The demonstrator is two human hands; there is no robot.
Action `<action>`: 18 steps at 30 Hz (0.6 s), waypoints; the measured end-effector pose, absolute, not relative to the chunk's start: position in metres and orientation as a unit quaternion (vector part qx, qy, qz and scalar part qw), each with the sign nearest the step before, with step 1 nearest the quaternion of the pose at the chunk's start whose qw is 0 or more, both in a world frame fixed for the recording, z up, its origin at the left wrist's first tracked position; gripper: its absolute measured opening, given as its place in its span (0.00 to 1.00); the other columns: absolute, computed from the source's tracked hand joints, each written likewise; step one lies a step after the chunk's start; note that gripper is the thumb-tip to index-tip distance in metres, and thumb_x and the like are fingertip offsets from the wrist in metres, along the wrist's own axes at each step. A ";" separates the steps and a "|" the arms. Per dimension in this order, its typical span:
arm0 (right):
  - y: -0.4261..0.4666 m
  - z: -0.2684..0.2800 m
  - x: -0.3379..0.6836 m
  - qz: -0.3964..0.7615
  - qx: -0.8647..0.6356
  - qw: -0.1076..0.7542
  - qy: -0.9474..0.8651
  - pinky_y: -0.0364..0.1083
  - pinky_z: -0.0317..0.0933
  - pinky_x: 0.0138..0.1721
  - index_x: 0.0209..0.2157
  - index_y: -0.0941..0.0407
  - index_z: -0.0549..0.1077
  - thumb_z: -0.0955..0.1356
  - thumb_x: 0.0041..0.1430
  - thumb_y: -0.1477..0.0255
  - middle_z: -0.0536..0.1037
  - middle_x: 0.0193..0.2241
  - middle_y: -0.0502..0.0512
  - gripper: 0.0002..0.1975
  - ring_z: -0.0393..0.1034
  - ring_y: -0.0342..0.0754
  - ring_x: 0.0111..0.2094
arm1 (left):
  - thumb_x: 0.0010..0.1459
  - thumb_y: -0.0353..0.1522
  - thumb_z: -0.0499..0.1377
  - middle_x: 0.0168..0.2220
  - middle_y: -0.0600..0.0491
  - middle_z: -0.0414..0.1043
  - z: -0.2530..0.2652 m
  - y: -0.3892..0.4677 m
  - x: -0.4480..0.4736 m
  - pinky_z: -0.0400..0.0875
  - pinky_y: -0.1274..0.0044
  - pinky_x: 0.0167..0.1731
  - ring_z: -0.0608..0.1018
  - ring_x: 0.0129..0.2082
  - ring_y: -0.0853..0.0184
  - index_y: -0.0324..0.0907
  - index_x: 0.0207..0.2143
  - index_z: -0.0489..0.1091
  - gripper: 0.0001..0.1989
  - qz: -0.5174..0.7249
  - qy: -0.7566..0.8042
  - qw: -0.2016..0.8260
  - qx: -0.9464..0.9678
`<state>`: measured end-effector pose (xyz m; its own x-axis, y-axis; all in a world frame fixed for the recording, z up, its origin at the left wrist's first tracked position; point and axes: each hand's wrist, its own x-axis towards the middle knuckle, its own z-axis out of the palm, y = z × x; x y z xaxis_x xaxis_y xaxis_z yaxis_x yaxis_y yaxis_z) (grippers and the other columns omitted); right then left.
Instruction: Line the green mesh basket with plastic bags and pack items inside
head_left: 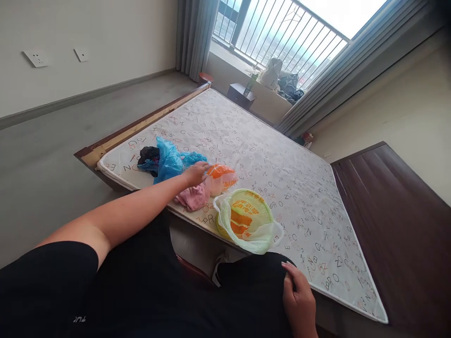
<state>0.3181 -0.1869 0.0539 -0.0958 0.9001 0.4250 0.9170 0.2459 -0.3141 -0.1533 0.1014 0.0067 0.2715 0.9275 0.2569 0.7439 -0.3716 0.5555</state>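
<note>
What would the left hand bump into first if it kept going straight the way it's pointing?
The left hand already touches the orange-and-white bag, so that comes first. Beyond it lies bare mattress, as far as depth shows.

Tilted head view, down across the mattress (246, 155) toward the window (282, 37).

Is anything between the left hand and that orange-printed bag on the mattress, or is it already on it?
Nothing visible stands between them. The left hand already touches the orange-printed bag on the mattress. The pink cloth lies just below it, the blue bag on its far side. The right hand rests on the dark clothing.
</note>
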 end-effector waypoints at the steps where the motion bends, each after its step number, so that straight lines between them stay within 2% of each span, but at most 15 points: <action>1: -0.196 0.052 0.321 -0.025 -0.615 0.287 -0.734 0.60 0.71 0.55 0.48 0.56 0.78 0.63 0.70 0.69 0.81 0.48 0.61 0.13 0.78 0.57 0.50 | 0.58 0.27 0.64 0.67 0.33 0.63 0.000 0.118 -0.167 0.58 0.60 0.67 0.65 0.68 0.50 0.34 0.65 0.66 0.32 0.255 0.569 0.167 0.763; 2: -0.201 0.050 0.321 -0.028 -0.614 0.297 -0.731 0.60 0.71 0.56 0.47 0.55 0.77 0.63 0.70 0.71 0.81 0.48 0.61 0.12 0.77 0.57 0.51 | 0.59 0.28 0.64 0.72 0.34 0.54 -0.007 0.132 -0.179 0.54 0.60 0.69 0.59 0.71 0.49 0.35 0.70 0.59 0.38 0.202 0.617 0.173 0.741; 4: -0.203 0.048 0.320 -0.021 -0.609 0.306 -0.731 0.61 0.70 0.56 0.47 0.55 0.77 0.64 0.69 0.72 0.81 0.48 0.60 0.11 0.77 0.57 0.51 | 0.61 0.32 0.63 0.76 0.34 0.41 -0.022 0.150 -0.197 0.48 0.59 0.70 0.50 0.74 0.47 0.34 0.74 0.49 0.43 0.167 0.642 0.180 0.727; 6: -0.199 0.048 0.319 -0.013 -0.603 0.307 -0.736 0.61 0.70 0.55 0.47 0.54 0.77 0.65 0.69 0.74 0.81 0.47 0.59 0.10 0.77 0.57 0.51 | 0.57 0.34 0.68 0.76 0.29 0.34 -0.038 0.162 -0.210 0.46 0.57 0.70 0.44 0.75 0.40 0.33 0.75 0.44 0.51 0.140 0.663 0.188 0.711; 8: -0.195 0.049 0.317 -0.010 -0.600 0.304 -0.740 0.61 0.71 0.55 0.47 0.53 0.77 0.65 0.68 0.75 0.82 0.46 0.58 0.11 0.77 0.56 0.50 | 0.53 0.38 0.72 0.77 0.31 0.29 -0.054 0.172 -0.219 0.44 0.53 0.70 0.39 0.75 0.36 0.38 0.77 0.39 0.59 0.101 0.682 0.188 0.700; 11: -0.190 0.051 0.315 -0.005 -0.599 0.298 -0.743 0.61 0.72 0.53 0.47 0.53 0.77 0.65 0.67 0.77 0.82 0.46 0.57 0.12 0.77 0.56 0.50 | 0.53 0.43 0.71 0.78 0.37 0.23 -0.074 0.188 -0.226 0.42 0.52 0.70 0.39 0.75 0.37 0.46 0.77 0.36 0.61 0.041 0.683 0.171 0.709; 14: -0.183 0.052 0.312 0.005 -0.599 0.298 -0.743 0.61 0.73 0.52 0.48 0.53 0.76 0.65 0.67 0.78 0.82 0.45 0.57 0.13 0.77 0.56 0.49 | 0.51 0.43 0.72 0.78 0.36 0.25 -0.087 0.200 -0.222 0.40 0.50 0.70 0.41 0.75 0.35 0.45 0.77 0.41 0.60 -0.019 0.672 0.166 0.721; 16: -0.177 0.051 0.310 0.011 -0.597 0.295 -0.746 0.61 0.73 0.52 0.48 0.53 0.76 0.65 0.66 0.78 0.82 0.46 0.57 0.13 0.77 0.56 0.50 | 0.49 0.41 0.73 0.77 0.32 0.34 -0.093 0.204 -0.214 0.44 0.47 0.68 0.48 0.73 0.31 0.42 0.74 0.53 0.55 -0.066 0.672 0.189 0.713; 18: -0.172 0.051 0.308 0.011 -0.598 0.291 -0.747 0.61 0.73 0.52 0.48 0.53 0.76 0.65 0.66 0.78 0.82 0.46 0.57 0.13 0.77 0.56 0.50 | 0.49 0.38 0.72 0.74 0.29 0.45 -0.097 0.205 -0.206 0.52 0.45 0.64 0.58 0.69 0.29 0.39 0.68 0.65 0.45 -0.095 0.680 0.213 0.695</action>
<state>0.3083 -0.1716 0.0505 -0.1162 0.8995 0.4211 0.8864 0.2852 -0.3646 -0.2057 0.2049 -0.0971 0.0562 0.9051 -0.4214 0.9858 0.0166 0.1669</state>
